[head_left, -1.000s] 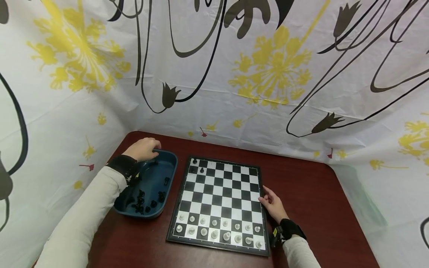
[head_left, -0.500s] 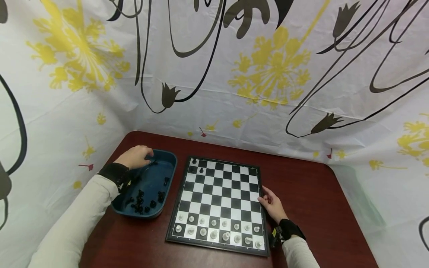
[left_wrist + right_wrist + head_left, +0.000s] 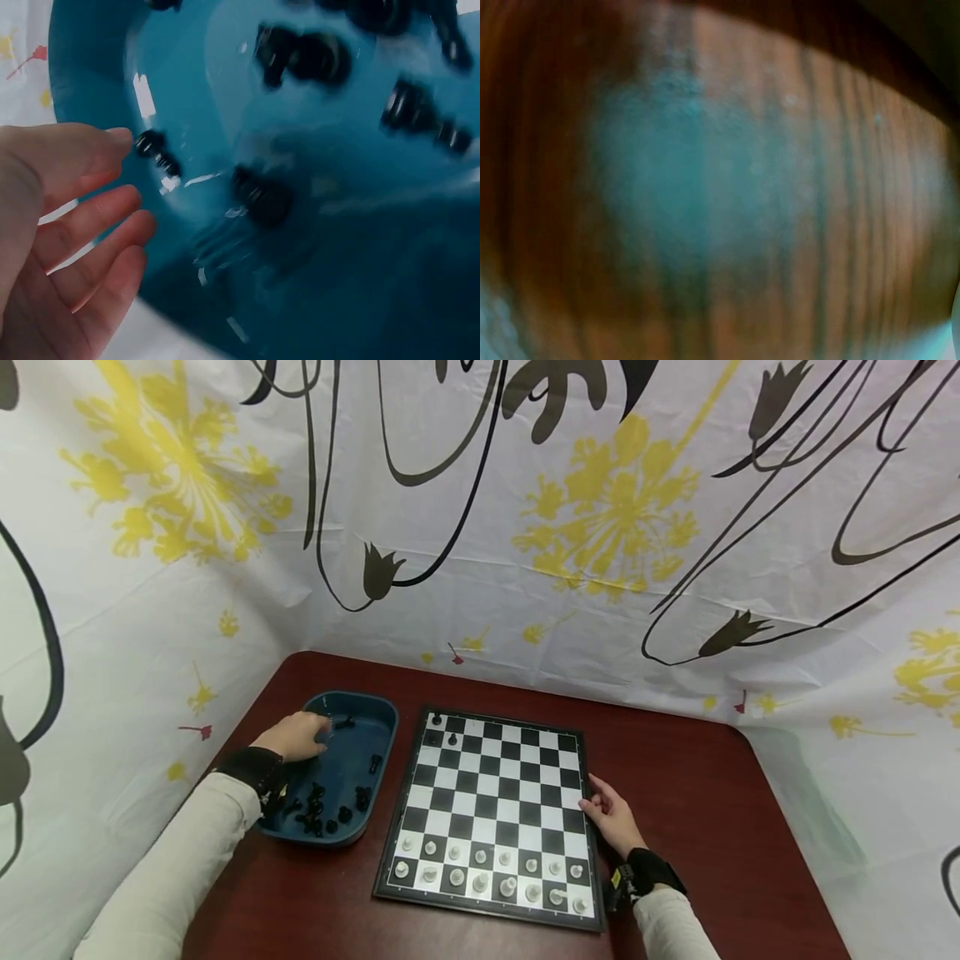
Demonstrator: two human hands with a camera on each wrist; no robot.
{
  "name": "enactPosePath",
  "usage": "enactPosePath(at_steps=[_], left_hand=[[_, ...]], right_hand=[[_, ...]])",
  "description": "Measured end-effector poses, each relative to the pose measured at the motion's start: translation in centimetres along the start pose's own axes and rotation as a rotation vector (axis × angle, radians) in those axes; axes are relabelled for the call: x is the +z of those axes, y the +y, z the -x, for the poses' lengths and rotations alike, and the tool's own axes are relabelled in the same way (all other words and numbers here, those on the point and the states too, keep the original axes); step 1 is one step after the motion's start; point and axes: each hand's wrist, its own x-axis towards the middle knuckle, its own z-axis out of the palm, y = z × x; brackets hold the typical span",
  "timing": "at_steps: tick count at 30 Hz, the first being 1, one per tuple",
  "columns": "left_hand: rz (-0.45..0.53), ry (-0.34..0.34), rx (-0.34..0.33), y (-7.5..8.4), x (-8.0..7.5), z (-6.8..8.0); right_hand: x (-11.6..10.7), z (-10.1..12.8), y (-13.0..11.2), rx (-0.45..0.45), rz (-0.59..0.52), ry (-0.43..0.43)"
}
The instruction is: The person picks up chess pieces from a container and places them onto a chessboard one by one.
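Note:
My left hand (image 3: 296, 737) is over the blue plastic tub (image 3: 347, 842), with fingers loosely bent and nothing between them. In the left wrist view, a black chess piece (image 3: 156, 152) lies just beyond the thumb tip, and another black piece (image 3: 262, 196) lies farther into the tub. My right hand (image 3: 617, 827) rests at the right edge of the black-and-white chessboard (image 3: 498, 789), its thumb against the border. Two rows of white chess pieces (image 3: 480, 882) stand along the near side. A black pawn (image 3: 452, 740) and another black piece (image 3: 437, 719) stand at the far left corner.
More black pieces (image 3: 312, 812) lie in the near part of the tub. Board and tub sit side by side on a dark red table (image 3: 690, 793). A white patterned curtain (image 3: 480, 527) hangs behind and at both sides. The right wrist view is blurred.
My left hand has moved back toward me and left from the tub's far end, uncovering a black piece there. My right hand and the pieces on the board stay put.

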Motion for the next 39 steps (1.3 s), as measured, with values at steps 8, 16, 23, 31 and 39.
enactPosePath(at_steps=[8,16,23,31,39], left_hand=[[-0.057,-0.026,-0.011,-0.3,1.4,-0.2],[-0.113,-0.063,-0.028,0.0,3.0,-0.6],[-0.231,-0.067,-0.088,1.0,3.1,-0.7],[-0.255,-0.048,-0.081,1.0,3.3,-0.6],[-0.253,-0.048,-0.091,1.2,3.3,-0.6]], right_hand=[[0.1,-0.1,0.2,-0.009,0.003,0.008],[0.2,0.0,0.4,-0.015,-0.021,-0.003],[0.1,0.0,0.4,-0.029,-0.025,0.007],[0.1,0.0,0.3,-0.016,-0.023,0.006],[0.0,0.0,0.4,-0.03,-0.002,0.008]])
